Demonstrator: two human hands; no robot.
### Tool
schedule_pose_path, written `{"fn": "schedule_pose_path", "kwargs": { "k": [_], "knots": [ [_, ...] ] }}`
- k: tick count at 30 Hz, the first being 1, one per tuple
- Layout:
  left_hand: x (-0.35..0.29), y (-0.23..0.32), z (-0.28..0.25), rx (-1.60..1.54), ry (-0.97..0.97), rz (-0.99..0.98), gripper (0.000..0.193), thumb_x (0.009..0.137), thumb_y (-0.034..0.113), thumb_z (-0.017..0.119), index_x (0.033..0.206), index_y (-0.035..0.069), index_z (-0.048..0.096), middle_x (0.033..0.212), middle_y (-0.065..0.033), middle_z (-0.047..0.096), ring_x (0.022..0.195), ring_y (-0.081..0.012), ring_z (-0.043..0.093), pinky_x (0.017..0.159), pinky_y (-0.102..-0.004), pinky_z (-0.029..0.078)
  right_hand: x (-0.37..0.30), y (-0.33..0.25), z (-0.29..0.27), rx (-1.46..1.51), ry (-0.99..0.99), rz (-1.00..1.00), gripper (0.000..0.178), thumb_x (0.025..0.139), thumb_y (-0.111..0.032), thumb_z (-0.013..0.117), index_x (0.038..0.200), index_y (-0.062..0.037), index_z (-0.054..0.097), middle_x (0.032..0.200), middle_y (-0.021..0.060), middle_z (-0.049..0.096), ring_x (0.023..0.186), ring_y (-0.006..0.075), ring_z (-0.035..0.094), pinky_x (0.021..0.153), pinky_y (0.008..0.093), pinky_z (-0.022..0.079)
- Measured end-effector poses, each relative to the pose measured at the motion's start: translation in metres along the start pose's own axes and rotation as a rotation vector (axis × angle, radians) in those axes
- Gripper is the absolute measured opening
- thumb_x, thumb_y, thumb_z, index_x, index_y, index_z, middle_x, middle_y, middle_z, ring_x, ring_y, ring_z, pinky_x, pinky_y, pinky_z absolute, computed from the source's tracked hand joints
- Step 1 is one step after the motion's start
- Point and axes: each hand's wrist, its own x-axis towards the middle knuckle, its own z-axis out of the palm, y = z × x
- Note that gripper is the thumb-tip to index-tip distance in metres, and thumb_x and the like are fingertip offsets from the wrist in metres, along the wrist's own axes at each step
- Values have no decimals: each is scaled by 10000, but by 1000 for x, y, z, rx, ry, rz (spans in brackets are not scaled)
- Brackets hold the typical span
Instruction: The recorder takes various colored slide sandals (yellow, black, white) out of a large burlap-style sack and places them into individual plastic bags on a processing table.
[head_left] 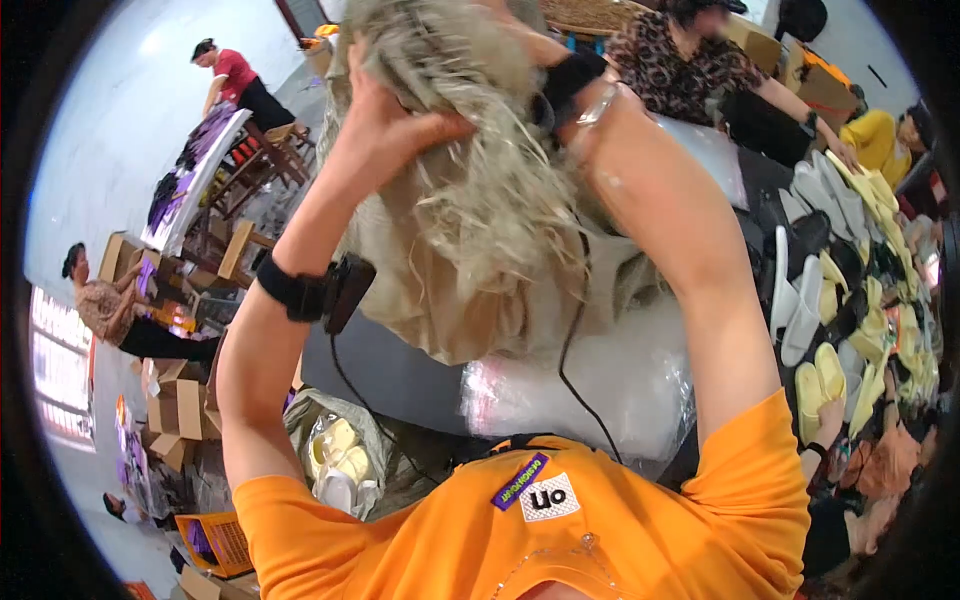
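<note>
A large beige woven sack point(420, 250) with frayed, stringy edges is raised in front of me, filling the upper middle. My left hand point(385, 125) grips its left side, the thumb pressed across the cloth. At the top edge my right hand point(515, 22) reaches to the sack; its fingers are hidden or cut off by the frame. Below the sack lies a dark tabletop point(385, 370) with a stack of clear plastic bags point(590, 390). Black bands with cables sit on both my wrists.
Yellow, white and black slippers point(830, 290) are heaped on the right, where several people work. An open sack of pale slippers point(340, 460) stands at lower left. Cardboard boxes point(180, 405) and an orange crate point(215, 543) are farther left. Two people stand by the left wall.
</note>
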Motion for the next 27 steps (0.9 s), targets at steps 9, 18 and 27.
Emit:
{"fn": "schedule_pose_path", "kwargs": {
  "k": [9, 18, 27],
  "knots": [
    [36, -79, 22, 384, 111, 181, 282, 766, 64, 488, 1038, 5, 529, 1027, -195, 561, 960, -358, 508, 796, -403, 404, -46, -18, -72, -26, -357, 148, 457, 711, -212, 639, 1084, 19, 509, 1041, 200, 569, 976, 276, 549, 836, 329, 426],
    [102, -100, -22, -929, 363, -217, 284, 884, 121, 426, 1146, 17, 456, 1039, -87, 544, 885, -208, 542, 771, -308, 451, -265, 63, -226, -294, -426, 816, 895, 687, -309, 704, 1359, -51, 170, 1256, 180, 416, 821, 183, 541, 817, 288, 407],
    [99, -52, -107, -683, 504, -149, 513, 850, 291, 509, 1273, 57, 337, 1276, -148, 390, 1143, -267, 411, 958, -374, 348, -179, 82, -169, -421, -193, 397, 252, 791, -122, 433, 962, -34, 596, 900, 166, 616, 813, 266, 588, 715, 336, 441]
  ]
}}
